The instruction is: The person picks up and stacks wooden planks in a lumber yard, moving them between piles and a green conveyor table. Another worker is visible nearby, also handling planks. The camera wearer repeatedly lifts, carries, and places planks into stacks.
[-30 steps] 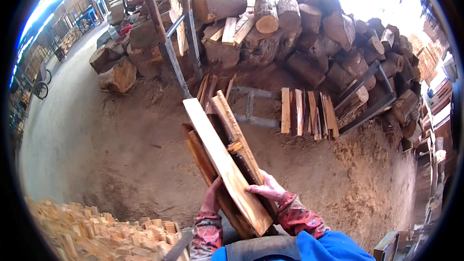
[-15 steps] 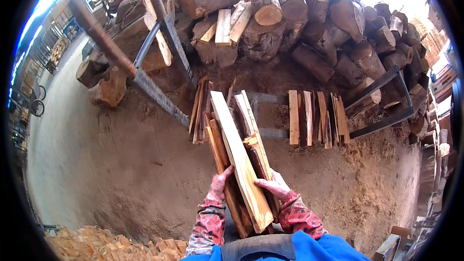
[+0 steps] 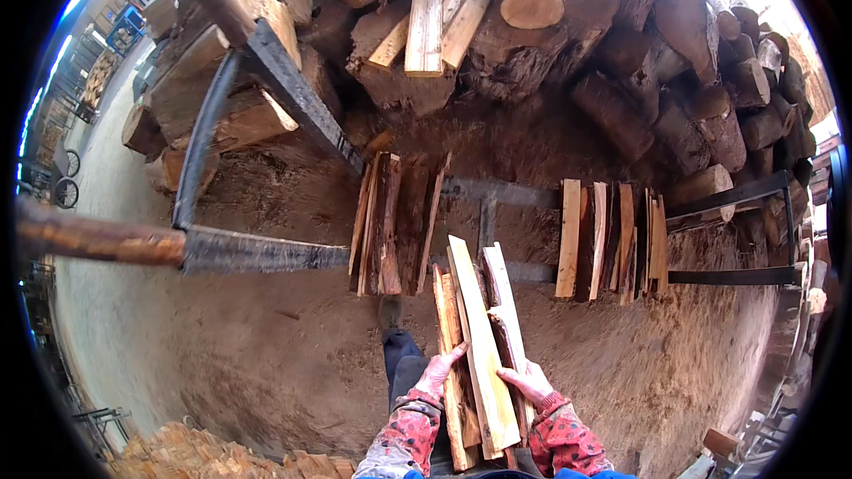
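Observation:
My left hand [image 3: 438, 371] and my right hand [image 3: 530, 382] are closed around opposite sides of a bundle of split wood slats [image 3: 484, 346], held in front of my body. A pale, smooth board lies on top, and rougher, bark-edged pieces show beneath it. The bundle's far ends reach toward a black metal frame [image 3: 524, 192] with wooden handles. On that frame, one group of upright slats [image 3: 388, 222] stands left of the bundle. A wider row of slats [image 3: 612, 239] stands to its right. The fingers under the bundle are hidden.
Large cut logs [image 3: 532, 4] are piled at the back, with a few short boards [image 3: 426, 31] on a stump. At left, a wooden handle [image 3: 102, 238] juts out from the frame. A heap of small wood pieces [image 3: 204, 454] lies at lower left on the dirt floor [image 3: 293, 346].
The frame and its slats appear nearer and larger, and its handles have shifted leftward in view. Both hands still hold the bundle, now lower and slightly right in the picture. My leg shows now.

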### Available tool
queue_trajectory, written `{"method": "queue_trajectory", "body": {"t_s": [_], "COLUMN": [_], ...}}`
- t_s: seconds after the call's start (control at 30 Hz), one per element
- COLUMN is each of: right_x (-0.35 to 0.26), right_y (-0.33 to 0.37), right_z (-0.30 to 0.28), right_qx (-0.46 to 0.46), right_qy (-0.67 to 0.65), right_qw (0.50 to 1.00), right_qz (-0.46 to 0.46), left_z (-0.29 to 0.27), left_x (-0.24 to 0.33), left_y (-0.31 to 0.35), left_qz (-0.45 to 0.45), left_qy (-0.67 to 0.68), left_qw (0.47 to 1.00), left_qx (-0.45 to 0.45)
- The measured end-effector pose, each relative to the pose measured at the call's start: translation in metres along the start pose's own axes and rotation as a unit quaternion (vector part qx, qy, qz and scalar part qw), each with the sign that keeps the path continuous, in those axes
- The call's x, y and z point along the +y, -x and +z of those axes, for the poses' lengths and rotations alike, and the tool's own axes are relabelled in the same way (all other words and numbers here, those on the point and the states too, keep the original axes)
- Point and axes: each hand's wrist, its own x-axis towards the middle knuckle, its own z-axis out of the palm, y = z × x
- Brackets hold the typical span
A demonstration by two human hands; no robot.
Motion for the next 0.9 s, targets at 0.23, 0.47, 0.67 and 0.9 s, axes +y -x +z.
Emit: {"method": "queue_trajectory", "body": {"t_s": [0.23, 0.47, 0.67, 0.9], "right_x": [-0.008, -0.036, -0.060, 0.034], "right_y": [-0.075, -0.213, -0.298, -0.465], "right_z": [0.046, 0.096, 0.095, 0.057], "right_qx": [0.036, 0.011, 0.003, 0.207], "right_qy": [-0.022, -0.102, -0.123, 0.335], "right_qw": [0.999, 0.991, 0.985, 0.905], "right_qz": [0.018, -0.080, -0.123, -0.161], "left_z": [-0.021, -0.029, -0.031, -0.072], "left_x": [0.088, 0.228, 0.286, 0.277], "left_y": [-0.036, -0.098, -0.160, -0.281], "left_qz": [-0.018, 0.069, 0.162, 0.393], "left_qy": [-0.047, -0.220, -0.264, -0.495], "left_qw": [0.999, 0.973, 0.951, 0.751], "left_qx": [-0.002, 0.024, -0.010, 0.192]}}
